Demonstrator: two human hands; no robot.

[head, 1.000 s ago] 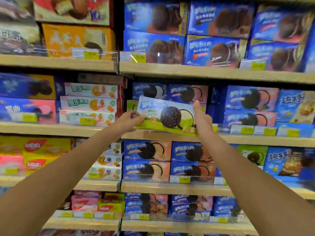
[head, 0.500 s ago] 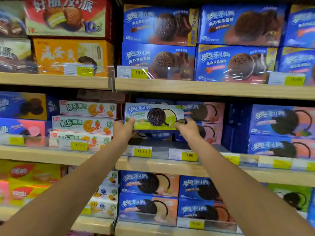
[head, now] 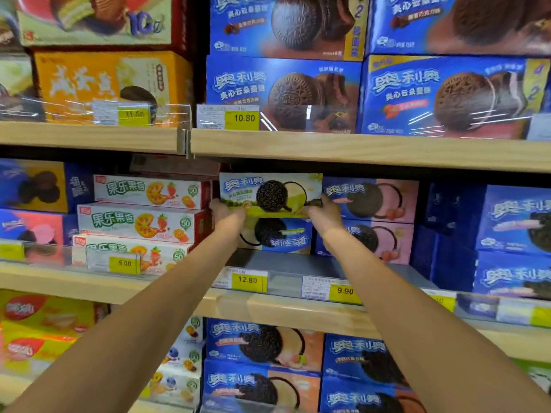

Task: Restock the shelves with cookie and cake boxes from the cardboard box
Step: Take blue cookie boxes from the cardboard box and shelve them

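Both hands are gripping the flat green-and-blue cardboard cookie box [head: 269,193]. The left hand [head: 228,214] is curling round its lower left corner and the right hand [head: 323,214] is clamping the lower right corner. The box is standing level, face out, deep in the bay of the pale wooden middle shelf [head: 298,311].

At its 6 o'clock, an upside-down blue-and-green cookie box [head: 280,236] is lying directly under it. Whether the two are touching, I cannot tell. At 3 o'clock, a stack of two pink-and-blue cookie boxes [head: 372,201] is standing just beside it. At 9 o'clock, three white fruit-biscuit boxes [head: 143,222] are piled up. At 12 o'clock, the wooden upper shelf [head: 357,150] is carrying large blue cake boxes [head: 283,90], stacked two high. Down at 6 o'clock, on the shelf's clear front rail, the yellow price tag reading 12.80 [head: 247,280] is showing, with the yellow 9.90 tag [head: 345,292] next to it.

A second ago this box was tilting out in front of the shelf edge, with the right hand up at its top right corner. Now it is sitting square inside the bay, and that hand is gripping low.
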